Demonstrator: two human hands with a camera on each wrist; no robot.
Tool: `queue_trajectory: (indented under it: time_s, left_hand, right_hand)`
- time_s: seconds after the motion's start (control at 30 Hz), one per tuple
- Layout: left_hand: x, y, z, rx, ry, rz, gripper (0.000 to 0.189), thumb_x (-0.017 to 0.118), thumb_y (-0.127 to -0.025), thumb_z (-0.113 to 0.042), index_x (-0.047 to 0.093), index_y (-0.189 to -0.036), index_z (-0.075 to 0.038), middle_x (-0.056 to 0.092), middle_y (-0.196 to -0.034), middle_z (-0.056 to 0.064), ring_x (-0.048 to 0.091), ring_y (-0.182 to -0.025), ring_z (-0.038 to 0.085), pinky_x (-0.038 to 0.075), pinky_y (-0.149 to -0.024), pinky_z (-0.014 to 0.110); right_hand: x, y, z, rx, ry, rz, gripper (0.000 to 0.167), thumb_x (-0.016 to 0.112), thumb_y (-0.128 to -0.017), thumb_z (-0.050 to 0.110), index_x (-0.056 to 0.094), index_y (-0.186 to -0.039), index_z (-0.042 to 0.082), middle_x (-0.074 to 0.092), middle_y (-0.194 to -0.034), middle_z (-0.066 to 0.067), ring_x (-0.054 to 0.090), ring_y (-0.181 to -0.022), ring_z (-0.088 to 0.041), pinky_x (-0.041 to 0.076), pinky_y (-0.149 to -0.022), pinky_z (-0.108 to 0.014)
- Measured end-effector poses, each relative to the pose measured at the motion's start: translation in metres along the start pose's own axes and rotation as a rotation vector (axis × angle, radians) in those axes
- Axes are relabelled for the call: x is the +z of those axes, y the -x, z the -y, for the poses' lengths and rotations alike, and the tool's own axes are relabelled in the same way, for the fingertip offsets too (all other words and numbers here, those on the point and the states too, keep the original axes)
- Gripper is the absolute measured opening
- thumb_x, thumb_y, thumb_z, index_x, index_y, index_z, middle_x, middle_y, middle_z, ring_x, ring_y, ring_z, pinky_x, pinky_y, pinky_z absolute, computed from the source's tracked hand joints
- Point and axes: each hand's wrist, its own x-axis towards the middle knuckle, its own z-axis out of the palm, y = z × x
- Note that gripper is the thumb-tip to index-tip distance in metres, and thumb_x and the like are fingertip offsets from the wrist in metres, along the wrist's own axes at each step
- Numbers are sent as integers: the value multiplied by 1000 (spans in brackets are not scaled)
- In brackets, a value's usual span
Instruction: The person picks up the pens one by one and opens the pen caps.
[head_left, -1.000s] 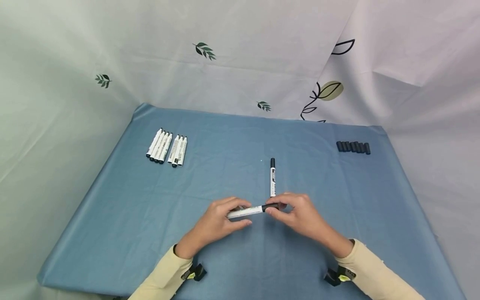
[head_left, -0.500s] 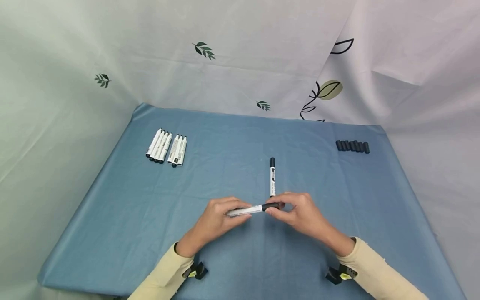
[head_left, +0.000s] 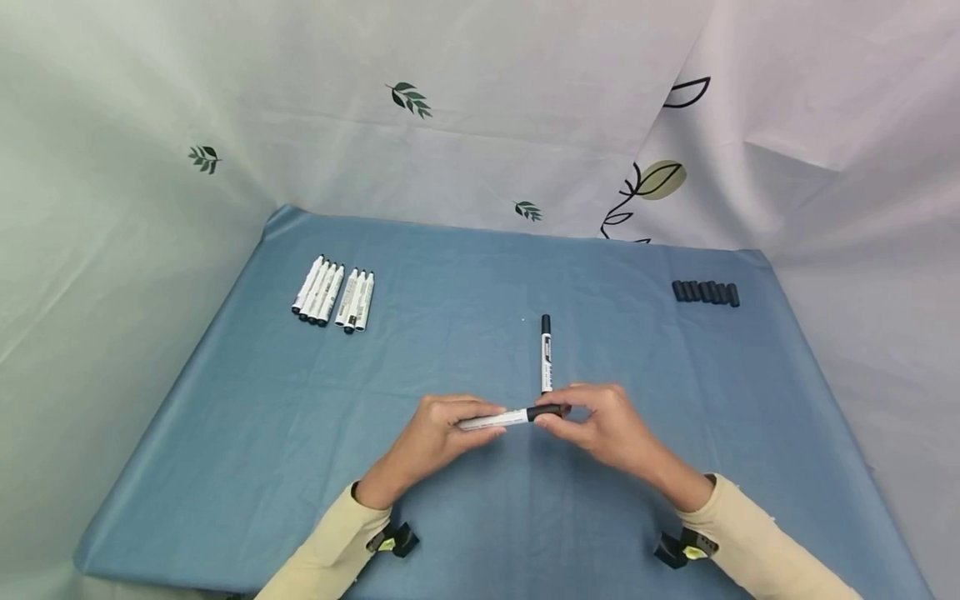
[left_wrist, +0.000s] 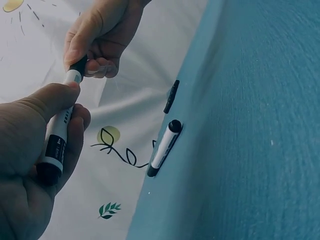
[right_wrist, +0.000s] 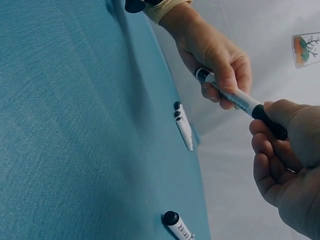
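Between the two hands a white marker point(head_left: 495, 420) is held nearly level above the cloth, its black cap point(head_left: 545, 412) toward the right. My left hand point(head_left: 438, 435) grips the white barrel between thumb and fingers. The cap is pinched by my right hand point(head_left: 603, 423); in the right wrist view the cap point(right_wrist: 270, 123) sits against the barrel. Just beyond the right fingers lies a second marker point(head_left: 546, 358), its black-capped end pointing away from me. The left wrist view shows the held marker's black rear end point(left_wrist: 49, 172) beside the left palm.
At the back left, several white markers without caps point(head_left: 318, 290) lie in a row, with more markers point(head_left: 355, 300) beside them. A row of black caps point(head_left: 705, 292) lies at the back right. Blue cloth point(head_left: 420, 333) covers the table; pale curtains point(head_left: 465, 167) hang behind.
The left thumb and fingers have closed onto the marker's barrel, which they held more loosely before. Both hands and the marker have shifted very slightly right.
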Motion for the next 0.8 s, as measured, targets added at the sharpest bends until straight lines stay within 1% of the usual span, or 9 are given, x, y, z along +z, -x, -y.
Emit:
queue_trajectory:
  time_s: [0.23,0.5,0.6,0.7,0.8]
  left_hand:
    - [0,0,0,-57,59,13,22,79,-91,-15,80,-112,-9,78,-101,4,70,-82,4,57,-68,22]
    - [1,0,0,-129,134,39,21,78,-93,-18,80,-112,-10,77,-103,3,70,-82,6,58,-68,26]
    - [1,0,0,-154,176,50,21,77,-93,-20,80,-112,-10,77,-102,3,70,-81,7,59,-67,28]
    - [1,-1,0,-172,222,66,20,77,-93,-21,80,-111,-11,78,-101,3,69,-79,8,59,-66,30]
    - [1,0,1,-190,256,85,20,77,-93,-20,80,-110,-10,78,-101,3,70,-79,8,59,-66,29]
  right_hand:
    - [0,-1,-1,-22,-9,2,17,82,-88,16,80,-105,18,74,-91,9,63,-77,-1,53,-57,-28]
    - [-4,-2,-2,-72,-12,23,16,80,-89,14,80,-105,17,73,-89,10,61,-74,0,49,-56,-21]
    - [-5,-2,-4,-128,2,32,15,79,-90,15,79,-105,18,73,-90,10,58,-72,1,47,-57,-18]
    - [-7,-3,-6,-215,27,38,14,79,-92,18,79,-105,19,72,-90,11,55,-71,1,45,-58,-16]
    - [-10,-5,-8,-303,44,42,13,76,-94,22,79,-106,19,73,-91,11,57,-75,1,46,-60,-18]
